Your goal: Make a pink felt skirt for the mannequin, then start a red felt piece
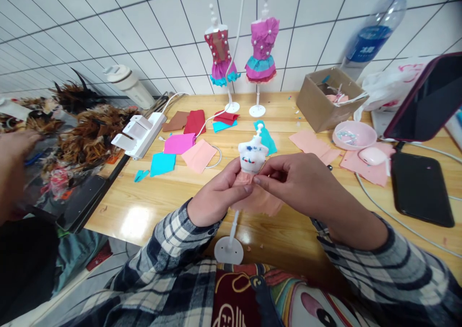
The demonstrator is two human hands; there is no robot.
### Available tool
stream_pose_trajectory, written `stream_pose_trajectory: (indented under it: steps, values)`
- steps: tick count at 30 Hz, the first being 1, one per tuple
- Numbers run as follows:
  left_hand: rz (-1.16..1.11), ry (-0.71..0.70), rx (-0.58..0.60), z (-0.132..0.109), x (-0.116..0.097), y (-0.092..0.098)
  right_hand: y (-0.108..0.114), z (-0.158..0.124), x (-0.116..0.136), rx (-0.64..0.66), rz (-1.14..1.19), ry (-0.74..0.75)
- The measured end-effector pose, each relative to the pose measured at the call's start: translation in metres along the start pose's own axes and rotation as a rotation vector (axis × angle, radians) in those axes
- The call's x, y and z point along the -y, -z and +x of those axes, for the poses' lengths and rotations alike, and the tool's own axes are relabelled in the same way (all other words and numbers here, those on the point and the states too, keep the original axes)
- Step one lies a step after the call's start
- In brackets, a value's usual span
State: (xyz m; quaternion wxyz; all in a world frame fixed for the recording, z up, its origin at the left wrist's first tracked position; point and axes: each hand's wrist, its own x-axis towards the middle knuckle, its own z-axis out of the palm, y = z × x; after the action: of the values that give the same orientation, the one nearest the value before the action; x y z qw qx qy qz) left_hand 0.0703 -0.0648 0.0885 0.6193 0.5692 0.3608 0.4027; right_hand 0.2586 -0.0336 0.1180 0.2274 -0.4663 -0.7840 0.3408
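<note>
A miniature white dress form (251,154) with blue and red marks on its chest leans on its stand, whose round base (228,251) is close to my body. Peach crepe paper (258,201) is gathered round its waist and flares out below like a skirt. My left hand (220,189) wraps the waist from the left, its thumb pressing on the paper. On the other side, my right hand (294,175) pinches the paper's upper edge between thumb and fingers; the fingertips are partly hidden.
Two dressed forms (220,52) stand by the tiled wall. Coloured paper pieces (180,144) lie left of centre, near a power strip (140,137). To the right are a cardboard box (319,103), pink bowl (354,135) and phone (421,187). Another person's hand (16,168) is among feathers (86,134).
</note>
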Motion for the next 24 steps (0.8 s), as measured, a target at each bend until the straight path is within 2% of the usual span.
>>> stream_pose_trajectory:
  steps: [7,11,16,24]
  values:
    - [0.116,0.008,-0.025,0.002,-0.002,-0.005,-0.001,-0.002,-0.001,0.001,-0.013,-0.012]
    - [-0.015,0.040,-0.066,0.003,-0.003,0.006,-0.001,0.000,-0.004,0.040,0.058,0.004]
    - [-0.113,0.117,-0.044,0.002,-0.007,0.018,0.000,0.000,-0.004,0.085,0.127,0.027]
    - [-0.096,0.070,-0.075,-0.001,-0.003,0.007,0.000,-0.003,-0.002,0.048,0.091,0.062]
